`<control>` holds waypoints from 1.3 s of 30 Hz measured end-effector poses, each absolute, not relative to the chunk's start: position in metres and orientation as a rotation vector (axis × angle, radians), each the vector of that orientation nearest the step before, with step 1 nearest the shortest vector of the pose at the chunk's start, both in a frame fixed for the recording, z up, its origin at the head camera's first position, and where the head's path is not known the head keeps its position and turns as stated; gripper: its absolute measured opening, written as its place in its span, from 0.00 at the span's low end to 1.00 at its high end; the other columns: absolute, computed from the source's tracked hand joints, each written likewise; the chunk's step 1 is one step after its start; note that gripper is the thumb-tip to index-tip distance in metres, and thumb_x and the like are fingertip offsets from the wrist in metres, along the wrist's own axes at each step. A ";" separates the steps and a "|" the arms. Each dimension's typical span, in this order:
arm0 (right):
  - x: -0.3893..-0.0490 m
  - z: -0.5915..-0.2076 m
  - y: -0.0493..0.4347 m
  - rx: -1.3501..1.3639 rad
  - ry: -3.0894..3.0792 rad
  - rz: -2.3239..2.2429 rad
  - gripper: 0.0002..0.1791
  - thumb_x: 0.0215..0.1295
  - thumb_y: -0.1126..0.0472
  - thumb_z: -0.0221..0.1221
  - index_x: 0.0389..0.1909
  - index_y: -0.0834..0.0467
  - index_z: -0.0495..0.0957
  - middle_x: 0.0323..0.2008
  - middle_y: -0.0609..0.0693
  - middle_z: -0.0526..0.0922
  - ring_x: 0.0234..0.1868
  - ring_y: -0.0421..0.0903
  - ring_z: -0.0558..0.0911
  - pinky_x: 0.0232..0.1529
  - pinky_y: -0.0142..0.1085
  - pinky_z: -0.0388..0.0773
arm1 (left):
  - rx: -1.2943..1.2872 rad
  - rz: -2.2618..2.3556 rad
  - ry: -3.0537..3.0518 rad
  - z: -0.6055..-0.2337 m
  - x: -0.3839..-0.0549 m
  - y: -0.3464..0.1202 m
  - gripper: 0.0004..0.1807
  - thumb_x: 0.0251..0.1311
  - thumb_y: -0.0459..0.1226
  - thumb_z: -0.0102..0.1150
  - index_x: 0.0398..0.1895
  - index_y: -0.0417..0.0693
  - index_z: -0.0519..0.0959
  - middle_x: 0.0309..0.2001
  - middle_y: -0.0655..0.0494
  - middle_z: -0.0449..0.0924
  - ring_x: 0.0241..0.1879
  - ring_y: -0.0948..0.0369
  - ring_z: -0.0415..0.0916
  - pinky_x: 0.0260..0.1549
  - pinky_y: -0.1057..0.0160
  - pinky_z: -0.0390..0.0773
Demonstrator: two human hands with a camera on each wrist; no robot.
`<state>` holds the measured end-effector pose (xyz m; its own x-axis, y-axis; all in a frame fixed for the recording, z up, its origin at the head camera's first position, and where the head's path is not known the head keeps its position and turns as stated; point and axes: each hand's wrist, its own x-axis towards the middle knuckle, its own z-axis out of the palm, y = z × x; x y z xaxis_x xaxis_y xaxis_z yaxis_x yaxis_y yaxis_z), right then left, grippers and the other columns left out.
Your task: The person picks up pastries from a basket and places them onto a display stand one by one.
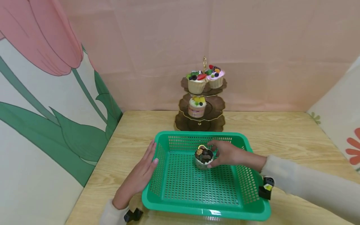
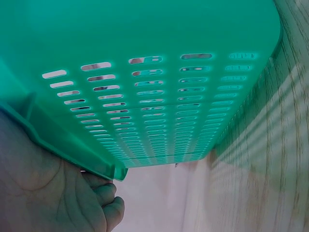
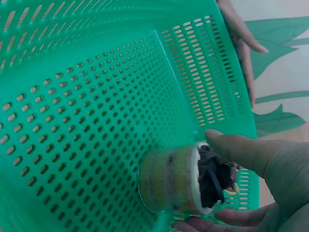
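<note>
A small clear dessert cup with a dark chocolate topping stands in the green plastic basket. My right hand grips the cup near its top, thumb on the near side and fingers on the far side. In the right wrist view the layered side of the cup shows, with the thumb at its rim. Against the basket's left rim rests my left hand, fingers extended. From the left wrist view, the palm lies along the outside of that rim.
Right behind the basket stands a brown three-tier stand. Two fruit-topped cupcakes sit on its top tier, and a layered dessert cup on the middle one. Wooden table surrounds the basket; a pink cloth hangs behind.
</note>
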<state>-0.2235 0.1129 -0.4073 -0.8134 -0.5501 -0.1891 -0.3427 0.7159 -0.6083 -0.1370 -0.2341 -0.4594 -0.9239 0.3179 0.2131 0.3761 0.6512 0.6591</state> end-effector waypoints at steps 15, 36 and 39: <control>-0.233 -0.431 0.103 -0.669 2.532 -0.909 0.44 0.40 0.60 0.83 0.59 0.69 0.75 0.45 0.57 0.82 0.47 0.52 0.81 0.49 0.49 0.79 | -0.584 -1.156 -2.777 -0.460 -0.137 -0.234 0.32 0.83 0.42 0.33 0.83 0.46 0.39 0.82 0.61 0.29 0.80 0.56 0.36 0.73 0.43 0.50; -0.235 -0.426 0.102 -0.726 2.353 -1.099 0.40 0.46 0.62 0.79 0.62 0.64 0.75 0.49 0.53 0.83 0.52 0.53 0.81 0.51 0.47 0.80 | -0.591 -1.152 -2.775 -0.459 -0.138 -0.234 0.33 0.83 0.42 0.33 0.83 0.46 0.38 0.82 0.60 0.29 0.80 0.55 0.36 0.73 0.42 0.50; -0.236 -0.419 0.104 -0.741 2.333 -1.109 0.42 0.48 0.60 0.79 0.65 0.65 0.73 0.54 0.54 0.82 0.57 0.56 0.80 0.55 0.50 0.78 | -0.585 -1.149 -2.778 -0.459 -0.138 -0.233 0.33 0.84 0.43 0.33 0.83 0.47 0.38 0.82 0.60 0.29 0.80 0.55 0.37 0.73 0.42 0.50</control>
